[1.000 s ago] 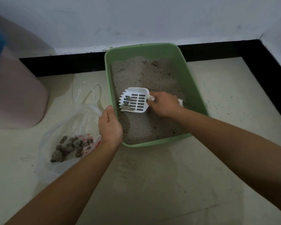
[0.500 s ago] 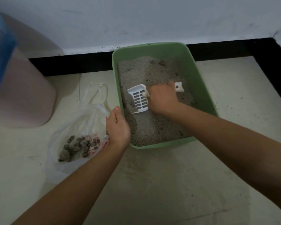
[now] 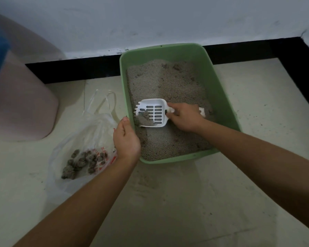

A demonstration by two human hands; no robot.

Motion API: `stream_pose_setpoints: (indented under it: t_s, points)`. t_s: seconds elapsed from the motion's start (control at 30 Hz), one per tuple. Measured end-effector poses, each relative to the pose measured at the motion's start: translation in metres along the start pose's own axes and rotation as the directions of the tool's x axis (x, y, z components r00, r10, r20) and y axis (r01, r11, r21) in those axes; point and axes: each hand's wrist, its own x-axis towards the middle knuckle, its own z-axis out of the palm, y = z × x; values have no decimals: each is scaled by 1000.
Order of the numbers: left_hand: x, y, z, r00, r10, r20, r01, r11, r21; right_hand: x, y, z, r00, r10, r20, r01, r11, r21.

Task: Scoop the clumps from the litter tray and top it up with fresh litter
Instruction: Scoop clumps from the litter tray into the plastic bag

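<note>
1. Since the earlier frame, the white scoop [image 3: 151, 112] has swung from tilted on its side to flat and slots-up, carrying litter and a clump at its toothed edge.
2. At 9 o'clock lies a clear plastic bag [image 3: 89, 139] on the floor, already holding a pile of dark clumps [image 3: 84, 162].
3. Left hand [image 3: 126, 139] curls closed over the tray's left rim, steadying it.
4. Green litter tray [image 3: 221, 97] sits at 12 o'clock against the wall; its litter surface looks uneven, with darker lumps near the far end.
5. Right hand [image 3: 184, 116] is wrapped around the scoop's handle.
6. Scooping seems well underway; topping up has not begun, and no fresh litter is identifiable.
</note>
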Motion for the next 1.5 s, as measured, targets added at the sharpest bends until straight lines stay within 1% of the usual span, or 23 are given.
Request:
stream_pose_setpoints:
  t_s: [0.03, 0.07, 0.17, 0.23, 0.33, 0.4, 0.47, 0.57, 0.6, 0.63, 0.7, 0.77, 0.83, 0.97, 1.13, 1.2, 1.27, 1.33, 1.43, 1.5]
  points:
    - [0, 0, 0, 1000, 3, 1, -3, 1000, 5, 3, -3, -2, 1000, -3, -9, 3, 999, -42]
    - [0, 0, 0, 1000, 7, 2, -7, 1000, 8, 5, -4, -4, 1000, -9, 0, 9, 999, -33]
    - [0, 0, 0, 1000, 5, 2, -5, 1000, -5, 5, 2, -10, 1000, -11, 24, 9, 997, 80]
    - [0, -1, 0, 1000, -3, 7, 4, 1000, -16, 4, 5, -18, 1000, -17, 10, 16, 999, 41]
    - [0, -2, 0, 1000, 7, 15, -7, 1000, -20, 5, 3, -32, 995, -74, -61, 60, 974, -216]
    - [0, -1, 0, 1000, 4, 24, -3, 999, -32, 6, -3, -35, 987, -99, -123, 47, 928, -370]
    - [1, -1, 0, 1000, 4, 29, -2, 999, -38, 8, -18, -28, 979, -131, -155, 41, 876, -480]
    - [-1, 0, 0, 1000, 0, 28, 2, 998, -67, 14, -46, -9, 965, -226, -131, 88, 754, -651]
    - [-1, 1, 0, 1000, 0, 23, 1, 997, -71, 16, -51, -5, 954, -272, -123, 115, 716, -688]
    - [-1, 1, 1, 1000, 0, 20, 2, 998, -70, 17, -51, -5, 942, -312, -120, 144, 704, -696]
    - [-1, 1, 1, 1000, -4, 18, 5, 998, -68, 16, -40, -11, 932, -351, -91, 221, 748, -626]
    - [-1, 1, 1, 1000, -3, 16, 5, 998, -67, 7, -23, -18, 925, -379, -34, 313, 809, -498]
    - [-1, 1, 0, 1000, 0, 12, 0, 999, -50, -5, -7, -19, 913, -409, 2, 378, 841, -387]
    - [2, -3, 0, 999, -32, 8, 33, 999, -41, -23, 13, -13, 900, -430, 74, 433, 860, -270]
    - [4, -4, 1, 999, -50, 9, 50, 995, -91, -35, 27, -13, 878, -471, 90, 478, 874, -87]
    - [4, -5, 1, 999, -52, 2, 51, 992, -111, -37, 32, -11, 878, -470, 92, 472, 881, -4]
    - [4, -4, 2, 999, -46, -6, 45, 992, -121, -39, 34, -11, 879, -472, 74, 472, 881, 17]
    - [6, -6, 2, 998, -54, -12, 52, 990, -128, -39, 30, -12, 876, -478, 63, 480, 877, -26]
    - [6, -8, 1, 998, -68, -5, 67, 985, -158, -37, 21, -17, 898, -432, 82, 439, 892, -106]
    - [6, -6, 0, 996, -85, 12, 86, 983, -164, -38, 20, -22, 900, -425, 98, 434, 896, -99]
